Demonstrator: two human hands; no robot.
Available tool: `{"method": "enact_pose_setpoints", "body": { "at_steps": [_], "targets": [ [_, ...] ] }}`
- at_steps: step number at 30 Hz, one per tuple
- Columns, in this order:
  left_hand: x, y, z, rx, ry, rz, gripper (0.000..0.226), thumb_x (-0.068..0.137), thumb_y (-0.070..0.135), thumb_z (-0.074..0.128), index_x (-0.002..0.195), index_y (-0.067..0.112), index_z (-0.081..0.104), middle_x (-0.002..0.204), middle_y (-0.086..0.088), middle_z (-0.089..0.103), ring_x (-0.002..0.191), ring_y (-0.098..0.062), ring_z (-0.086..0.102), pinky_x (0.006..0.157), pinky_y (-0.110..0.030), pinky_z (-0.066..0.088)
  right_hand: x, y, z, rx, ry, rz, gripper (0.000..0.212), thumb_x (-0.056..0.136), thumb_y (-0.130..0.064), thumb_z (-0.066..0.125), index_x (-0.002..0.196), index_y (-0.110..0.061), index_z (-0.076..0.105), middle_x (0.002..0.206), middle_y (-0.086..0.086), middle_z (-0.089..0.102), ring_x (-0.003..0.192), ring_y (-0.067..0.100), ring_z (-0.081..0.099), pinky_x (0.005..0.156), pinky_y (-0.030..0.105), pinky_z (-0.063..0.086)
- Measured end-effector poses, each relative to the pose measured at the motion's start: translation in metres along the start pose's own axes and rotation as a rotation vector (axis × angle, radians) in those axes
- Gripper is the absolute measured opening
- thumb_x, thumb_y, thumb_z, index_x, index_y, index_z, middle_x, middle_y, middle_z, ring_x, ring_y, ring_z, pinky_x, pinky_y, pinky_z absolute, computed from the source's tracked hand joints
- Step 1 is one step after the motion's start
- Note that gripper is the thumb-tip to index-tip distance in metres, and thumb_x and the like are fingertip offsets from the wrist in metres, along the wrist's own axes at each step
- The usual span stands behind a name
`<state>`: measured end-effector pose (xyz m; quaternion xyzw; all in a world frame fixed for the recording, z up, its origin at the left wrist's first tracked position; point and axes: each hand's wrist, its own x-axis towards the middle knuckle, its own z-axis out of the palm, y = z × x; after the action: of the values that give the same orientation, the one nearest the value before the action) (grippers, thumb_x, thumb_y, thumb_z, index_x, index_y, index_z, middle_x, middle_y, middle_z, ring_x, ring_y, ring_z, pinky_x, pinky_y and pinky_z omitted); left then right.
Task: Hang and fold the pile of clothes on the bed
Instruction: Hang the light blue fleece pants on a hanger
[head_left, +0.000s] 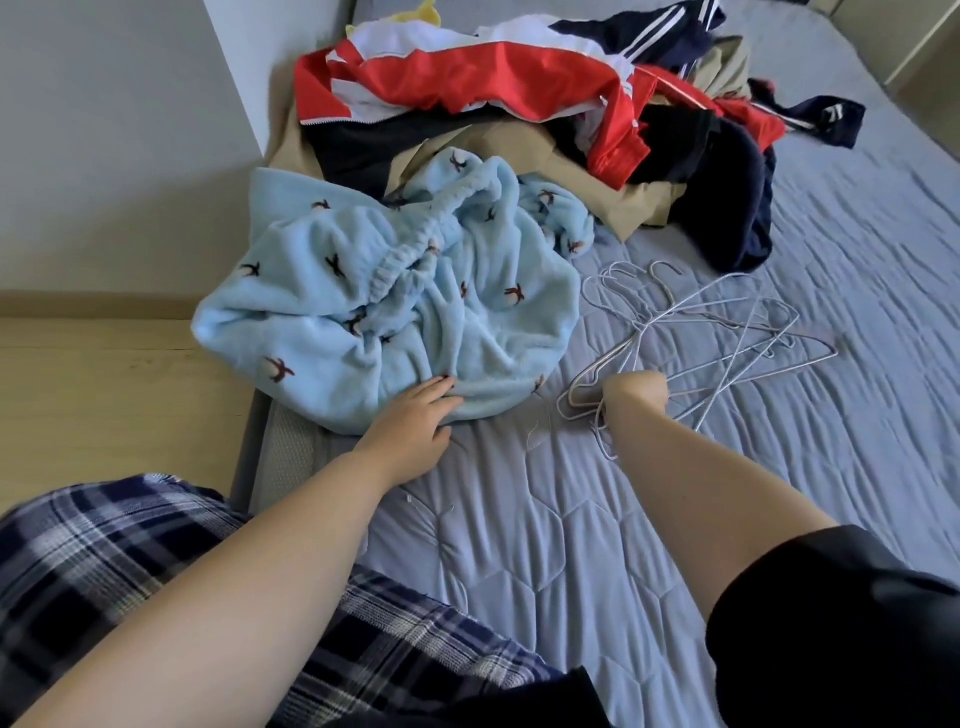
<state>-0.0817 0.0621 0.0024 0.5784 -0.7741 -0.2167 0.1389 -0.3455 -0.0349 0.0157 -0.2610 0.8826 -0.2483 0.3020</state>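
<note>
A light blue fleece garment with small dark bird prints lies crumpled near the bed's left edge. My left hand rests on its near hem with fingers laid flat. To the right, a tangle of grey wire hangers lies on the quilt. My right hand is curled around the near ends of those hangers; its fingers are hidden behind the wrist. Behind the fleece sits the pile of clothes: red, white, navy striped, tan and black pieces.
The grey-blue quilted bed cover spreads across the near and right side. A wooden floor and white wall lie left of the bed edge. My plaid trousers show at bottom left.
</note>
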Motion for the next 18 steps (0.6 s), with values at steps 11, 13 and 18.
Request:
{"method": "enact_pose_setpoints", "body": {
  "at_steps": [11, 13, 18],
  "targets": [
    [-0.004, -0.011, -0.017, -0.138, 0.085, -0.11, 0.041, 0.094, 0.008, 0.048, 0.134, 0.013, 0.053, 0.151, 0.003, 0.036, 0.14, -0.01, 0.028, 0.111, -0.017, 0.016, -0.018, -0.021, -0.01, -0.266, -0.132, -0.181, 0.019, 0.083, -0.007, 0.054, 0.097, 0.001, 0.064, 0.09, 0.014, 0.067, 0.09, 0.032, 0.067, 0.069, 0.031, 0.049],
    [-0.005, -0.011, -0.02, -0.089, 0.105, -0.067, 0.043, 0.093, 0.006, 0.047, 0.136, 0.012, 0.052, 0.151, 0.001, 0.036, 0.14, -0.012, 0.028, 0.111, -0.018, 0.016, -0.024, -0.026, -0.007, -0.204, -0.072, -0.196, 0.021, 0.086, -0.009, 0.055, 0.104, -0.002, 0.061, 0.099, 0.014, 0.066, 0.1, 0.033, 0.064, 0.068, 0.028, 0.041],
    [-0.008, -0.019, -0.041, 0.135, 0.238, 0.049, 0.049, 0.082, -0.001, 0.053, 0.131, 0.003, 0.056, 0.146, -0.013, 0.042, 0.139, -0.025, 0.031, 0.114, -0.035, 0.023, -0.041, -0.048, 0.004, 0.083, -0.108, -0.239, 0.036, 0.092, -0.019, 0.046, 0.122, -0.003, 0.057, 0.122, 0.015, 0.06, 0.111, 0.031, 0.058, 0.074, 0.029, 0.046]
  ]
}}
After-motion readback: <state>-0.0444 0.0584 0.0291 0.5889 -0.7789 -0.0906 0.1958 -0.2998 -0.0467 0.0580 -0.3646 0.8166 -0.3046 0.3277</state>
